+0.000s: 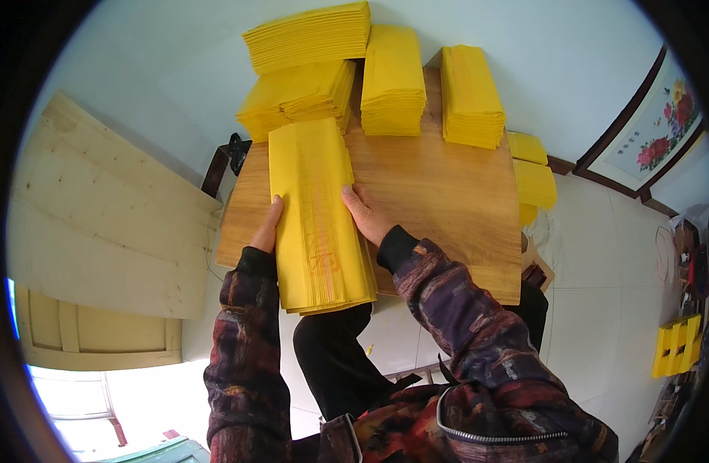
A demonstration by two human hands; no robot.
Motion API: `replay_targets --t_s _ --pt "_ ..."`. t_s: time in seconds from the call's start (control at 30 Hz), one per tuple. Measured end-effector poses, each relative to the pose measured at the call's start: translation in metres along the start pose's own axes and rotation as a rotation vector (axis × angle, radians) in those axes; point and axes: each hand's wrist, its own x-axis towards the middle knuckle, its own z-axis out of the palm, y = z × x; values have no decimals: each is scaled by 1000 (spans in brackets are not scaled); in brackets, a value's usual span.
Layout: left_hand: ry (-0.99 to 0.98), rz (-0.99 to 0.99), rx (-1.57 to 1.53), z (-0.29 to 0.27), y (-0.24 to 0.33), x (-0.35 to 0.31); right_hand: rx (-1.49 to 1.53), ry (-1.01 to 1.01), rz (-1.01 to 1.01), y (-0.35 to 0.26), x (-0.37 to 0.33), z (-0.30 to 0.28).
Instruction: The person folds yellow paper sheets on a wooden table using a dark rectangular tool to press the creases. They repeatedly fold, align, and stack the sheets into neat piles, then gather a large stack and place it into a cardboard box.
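Note:
A tall stack of folded yellow paper (312, 208), with faint red print on its top sheet, lies over the left part of the wooden table (447, 208). Its near end juts past the table's front edge, above my knee. Along the stack's left side presses my left hand (268, 225), thumb lying on the edge and the other fingers hidden. My right hand (367, 214) clasps the opposite side, its thumb on the top edge and its fingers out of sight against the stack. Between them, both hands grip the stack.
Behind it rise more yellow paper stacks: two piled at the left (308, 35), one in the middle (393, 77), one at the right (470, 96). Yellow bundles (533, 185) sit beyond the table's right edge. Wooden boards (115, 208) lean at left; a framed flower picture (651, 123) stands at right.

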Motion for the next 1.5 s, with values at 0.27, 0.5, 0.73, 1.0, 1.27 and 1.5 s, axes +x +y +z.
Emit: replay_targets --t_s 0.27,0.5,0.73,1.0,1.27,1.5 --pt "-54 -41 85 9 3 -6 265 74 -53 4 -6 13" --pt "-169 -111 91 55 -28 -38 187 118 -21 16 -64 -25" --pt "-184 -109 70 72 -38 -56 224 110 11 -3 -97 -47" --pt "4 872 1165 86 6 -96 125 227 289 -29 -109 -61" --pt "100 547 1816 145 -42 -104 -188 127 122 5 -85 -72" --pt "140 546 1829 137 -61 -98 -168 216 77 15 -84 -63"
